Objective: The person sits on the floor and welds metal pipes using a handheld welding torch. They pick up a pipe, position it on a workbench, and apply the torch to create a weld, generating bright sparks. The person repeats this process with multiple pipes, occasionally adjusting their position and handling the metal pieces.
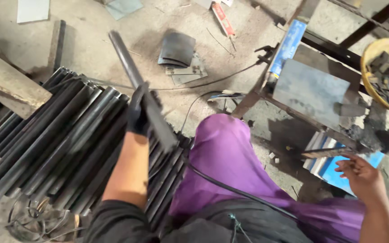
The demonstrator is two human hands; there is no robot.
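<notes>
My left hand (139,112), in a black glove, is closed around a long dark metal bar (129,63) and holds it lifted above a pile of similar dark bars (64,135); the bar is blurred. My right hand (360,173) is bare, fingers spread, empty, hovering near the tip of a thin metal strip (325,153) that lies over a blue and white block (334,171). My purple-clad knee (223,153) is between the hands, and a black cable (230,189) crosses it.
A metal work stand with a grey plate (311,87) stands at right. A yellow basin (377,49) holding several small dark metal pieces is at far right. Curved dark plates (176,49) lie on the concrete floor. A wire coil (37,218) lies at bottom left.
</notes>
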